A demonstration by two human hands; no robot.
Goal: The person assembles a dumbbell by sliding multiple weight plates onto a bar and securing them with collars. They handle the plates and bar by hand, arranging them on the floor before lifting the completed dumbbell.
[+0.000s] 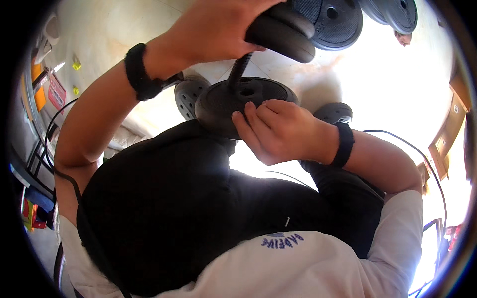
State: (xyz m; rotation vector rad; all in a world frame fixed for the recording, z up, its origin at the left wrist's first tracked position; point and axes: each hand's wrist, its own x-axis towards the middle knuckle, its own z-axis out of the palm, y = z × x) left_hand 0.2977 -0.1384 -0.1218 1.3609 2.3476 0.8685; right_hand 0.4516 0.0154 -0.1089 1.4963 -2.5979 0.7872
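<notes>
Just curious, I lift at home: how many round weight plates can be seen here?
3: one plate on the bar under the right hand, and two on the floor at the top, one beside another. Others may be hidden.

Far left edge: a flat pink-red rectangular package or card (56, 92) lay tilted beside an orange panel (38, 84); print on it too small to read. Right edge: an open brown cardboard box (445, 136) with a small white label (455, 109) on its side. No screens were visible.
</notes>
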